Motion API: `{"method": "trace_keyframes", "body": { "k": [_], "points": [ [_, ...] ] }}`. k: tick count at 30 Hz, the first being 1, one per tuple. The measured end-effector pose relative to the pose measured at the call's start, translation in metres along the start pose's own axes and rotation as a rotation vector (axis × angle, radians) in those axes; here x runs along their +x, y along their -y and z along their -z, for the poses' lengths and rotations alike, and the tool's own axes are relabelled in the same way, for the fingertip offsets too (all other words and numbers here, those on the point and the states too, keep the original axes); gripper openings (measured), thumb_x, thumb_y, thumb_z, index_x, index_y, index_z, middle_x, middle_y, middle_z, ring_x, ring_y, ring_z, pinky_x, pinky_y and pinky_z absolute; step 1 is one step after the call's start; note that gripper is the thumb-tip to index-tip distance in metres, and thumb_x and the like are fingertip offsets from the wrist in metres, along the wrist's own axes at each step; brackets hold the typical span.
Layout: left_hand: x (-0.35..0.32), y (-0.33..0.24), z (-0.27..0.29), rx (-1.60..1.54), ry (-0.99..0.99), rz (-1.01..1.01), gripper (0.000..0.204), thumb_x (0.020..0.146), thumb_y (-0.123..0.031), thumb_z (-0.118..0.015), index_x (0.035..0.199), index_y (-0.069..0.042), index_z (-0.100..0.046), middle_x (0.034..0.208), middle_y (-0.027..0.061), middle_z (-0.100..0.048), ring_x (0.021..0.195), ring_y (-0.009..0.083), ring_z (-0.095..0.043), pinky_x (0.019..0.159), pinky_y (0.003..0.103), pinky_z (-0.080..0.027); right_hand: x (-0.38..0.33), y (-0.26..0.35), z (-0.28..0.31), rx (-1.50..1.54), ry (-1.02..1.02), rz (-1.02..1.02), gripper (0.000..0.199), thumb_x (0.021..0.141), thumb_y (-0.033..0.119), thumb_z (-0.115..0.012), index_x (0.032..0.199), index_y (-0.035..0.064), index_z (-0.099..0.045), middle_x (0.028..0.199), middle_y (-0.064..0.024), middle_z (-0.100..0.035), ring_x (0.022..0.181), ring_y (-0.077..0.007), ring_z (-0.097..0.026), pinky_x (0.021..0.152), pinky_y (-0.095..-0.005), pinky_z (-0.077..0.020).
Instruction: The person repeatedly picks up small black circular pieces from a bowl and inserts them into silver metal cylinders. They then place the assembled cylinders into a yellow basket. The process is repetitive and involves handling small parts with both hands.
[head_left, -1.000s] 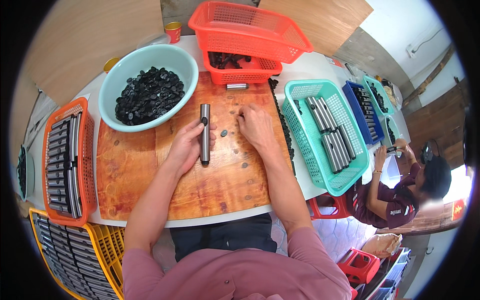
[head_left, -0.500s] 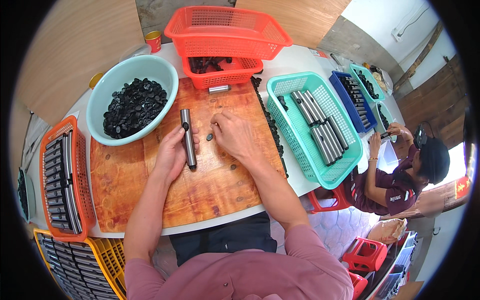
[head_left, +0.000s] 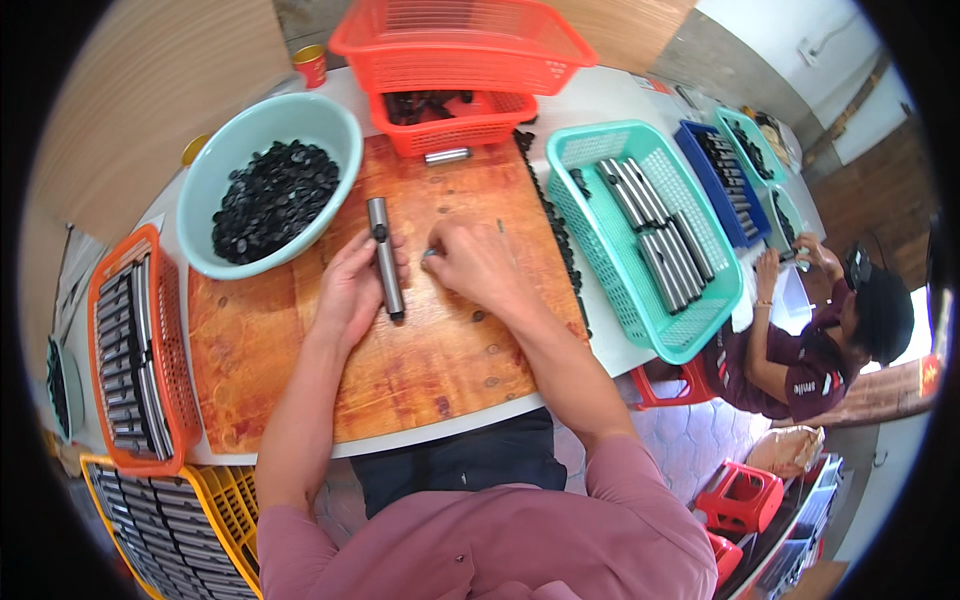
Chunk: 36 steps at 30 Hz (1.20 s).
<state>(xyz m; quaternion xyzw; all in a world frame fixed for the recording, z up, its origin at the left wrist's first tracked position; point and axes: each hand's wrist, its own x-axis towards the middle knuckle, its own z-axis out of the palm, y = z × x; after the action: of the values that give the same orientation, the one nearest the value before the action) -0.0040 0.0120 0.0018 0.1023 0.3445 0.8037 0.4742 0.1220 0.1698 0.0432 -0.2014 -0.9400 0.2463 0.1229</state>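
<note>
My left hand (head_left: 352, 282) is wrapped round a silver metal tube (head_left: 389, 277) with a dark oval opening near its upper part and a black lower end. The tube stands tilted over the wooden board (head_left: 270, 370). To its right, the fingertips of my right hand (head_left: 470, 262) are pinched at a small dark oval piece (head_left: 430, 252) at the board's surface; the fingers cover most of it. A teal basin (head_left: 345, 185) full of black oval pieces (head_left: 275, 200) stands at the far left of the board. Another short silver tube (head_left: 447, 156) lies at the board's far edge.
On the right, a green basket (head_left: 610, 290) holds several silver tubes, with a blue tray (head_left: 740, 235) beyond. An orange basket (head_left: 180, 370) of tubes stands left, a yellow crate (head_left: 235, 500) below it. Red baskets (head_left: 460, 75) are stacked at the back. A co-worker (head_left: 790, 360) sits at right.
My right fingers have come down onto the small oval piece, which lay uncovered on the board before. The left hand still holds the tube. The whole view has shifted slightly.
</note>
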Motion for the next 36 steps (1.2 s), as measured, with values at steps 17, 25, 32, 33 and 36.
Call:
{"method": "trace_keyframes", "body": {
  "k": [17, 25, 32, 33, 36],
  "points": [
    [-0.001, 0.002, -0.006, -0.022, 0.079, 0.072, 0.028, 0.105, -0.015, -0.052, 0.127, 0.002, -0.054, 0.114, 0.0167, -0.065, 0.096, 0.0273, -0.069, 0.089, 0.044, -0.06, 0.0, -0.006, -0.004, -0.02, -0.034, 0.005, 0.019, 0.081, 0.015, -0.071, 0.094, 0.0006, -0.072, 0.092, -0.0216, -0.071, 0.087, -0.038, -0.07, 0.077, -0.0477, -0.0548],
    [-0.005, -0.001, -0.007, -0.032, 0.053, 0.083, 0.031, 0.105, -0.012, -0.051, 0.133, 0.001, -0.051, 0.117, 0.0146, -0.063, 0.102, 0.0242, -0.068, 0.093, 0.044, -0.06, 0.002, 0.0, 0.004, 0.228, -0.257, 0.18, 0.022, 0.078, 0.007, -0.075, 0.099, 0.0012, -0.07, 0.086, -0.0114, -0.067, 0.072, -0.0236, -0.067, 0.064, -0.0366, -0.0537],
    [-0.008, 0.001, -0.015, 0.027, 0.075, 0.088, 0.038, 0.105, -0.011, -0.052, 0.141, 0.002, -0.049, 0.121, 0.0106, -0.065, 0.109, 0.0223, -0.067, 0.095, 0.041, -0.058, 0.001, 0.008, -0.005, 0.226, -0.32, 0.393, 0.023, 0.078, 0.007, -0.078, 0.099, 0.0015, -0.069, 0.087, -0.0116, -0.065, 0.074, -0.0255, -0.067, 0.06, -0.0357, -0.0525],
    [-0.009, 0.002, -0.015, 0.033, 0.069, 0.083, 0.04, 0.105, -0.011, -0.052, 0.142, 0.001, -0.048, 0.121, 0.0103, -0.065, 0.109, 0.0217, -0.067, 0.095, 0.04, -0.058, 0.002, 0.008, -0.005, 0.215, -0.32, 0.412, 0.023, 0.078, 0.007, -0.078, 0.099, 0.0014, -0.069, 0.087, -0.0119, -0.065, 0.075, -0.0262, -0.067, 0.061, -0.0364, -0.0529],
    [-0.01, 0.002, -0.016, 0.048, 0.068, 0.076, 0.044, 0.104, -0.011, -0.054, 0.147, 0.0, -0.046, 0.12, 0.0097, -0.065, 0.109, 0.0198, -0.066, 0.095, 0.038, -0.057, 0.002, 0.008, -0.007, 0.209, -0.32, 0.425, 0.024, 0.077, 0.008, -0.077, 0.099, 0.0035, -0.069, 0.087, -0.0108, -0.065, 0.077, -0.0304, -0.066, 0.067, -0.0402, -0.0523]
  ]
}}
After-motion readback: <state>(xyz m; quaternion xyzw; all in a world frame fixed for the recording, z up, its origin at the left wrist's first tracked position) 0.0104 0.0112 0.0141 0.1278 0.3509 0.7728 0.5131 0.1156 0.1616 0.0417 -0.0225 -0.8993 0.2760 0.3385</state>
